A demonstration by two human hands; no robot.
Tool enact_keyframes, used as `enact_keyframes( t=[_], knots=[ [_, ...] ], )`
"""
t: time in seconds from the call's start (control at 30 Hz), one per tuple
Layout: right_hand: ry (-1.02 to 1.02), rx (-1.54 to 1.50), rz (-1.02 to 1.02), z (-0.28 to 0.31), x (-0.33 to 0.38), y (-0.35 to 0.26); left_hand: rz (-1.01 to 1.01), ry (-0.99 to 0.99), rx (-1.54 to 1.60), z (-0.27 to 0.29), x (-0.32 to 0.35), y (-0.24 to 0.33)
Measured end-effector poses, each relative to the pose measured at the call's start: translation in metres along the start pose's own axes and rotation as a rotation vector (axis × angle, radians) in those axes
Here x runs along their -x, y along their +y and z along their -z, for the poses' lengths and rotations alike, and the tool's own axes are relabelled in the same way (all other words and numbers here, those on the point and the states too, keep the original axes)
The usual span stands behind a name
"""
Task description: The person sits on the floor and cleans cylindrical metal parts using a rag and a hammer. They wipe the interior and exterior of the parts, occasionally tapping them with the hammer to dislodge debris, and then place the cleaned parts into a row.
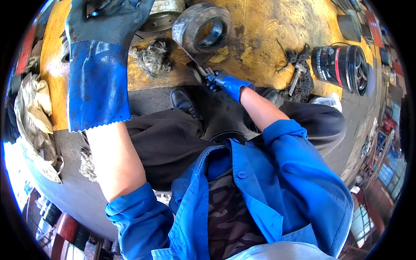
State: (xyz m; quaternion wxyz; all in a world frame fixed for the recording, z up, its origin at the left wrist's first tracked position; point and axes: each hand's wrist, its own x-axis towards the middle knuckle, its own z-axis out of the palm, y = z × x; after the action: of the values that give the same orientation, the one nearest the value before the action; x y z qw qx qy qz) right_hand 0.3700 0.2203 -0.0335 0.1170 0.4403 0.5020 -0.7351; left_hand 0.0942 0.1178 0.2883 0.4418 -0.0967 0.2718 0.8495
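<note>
My left hand (110, 24), in a long blue glove with a dark, worn palm area, is raised close at the upper left. Its fingers look spread, with a gap between them, and their tips run out of view at the top. My right hand (223, 83), in a shorter blue glove, is closed on a slim metal tool with a blade-like end (193, 60). The tool slants up and left toward a thick dark metal ring (202, 27) lying on the yellow, stained work surface (260, 21). A grey clump of fibrous waste (152, 58) lies left of the tool.
Behind the left hand is another round metal part (161, 17). At right, a hammer (296, 79) lies on dark rags (305, 65), beside a black bucket with a red band (336, 65) on its side. A crumpled sack (37, 121) hangs at left. My shoe (184, 103) is below the surface's near edge.
</note>
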Motion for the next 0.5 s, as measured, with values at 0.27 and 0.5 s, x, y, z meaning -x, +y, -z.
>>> enact_keyframes(
  t=[0.27, 0.5],
  knots=[
    [-0.077, 0.113, 0.08, 0.088, 0.038, -0.009, 0.042, -0.029, -0.092, -0.029, -0.016, -0.03],
    [-0.002, 0.194, 0.027, 0.185, 0.047, -0.028, 0.062, -0.093, -0.17, -0.065, -0.046, -0.053]
  ],
)
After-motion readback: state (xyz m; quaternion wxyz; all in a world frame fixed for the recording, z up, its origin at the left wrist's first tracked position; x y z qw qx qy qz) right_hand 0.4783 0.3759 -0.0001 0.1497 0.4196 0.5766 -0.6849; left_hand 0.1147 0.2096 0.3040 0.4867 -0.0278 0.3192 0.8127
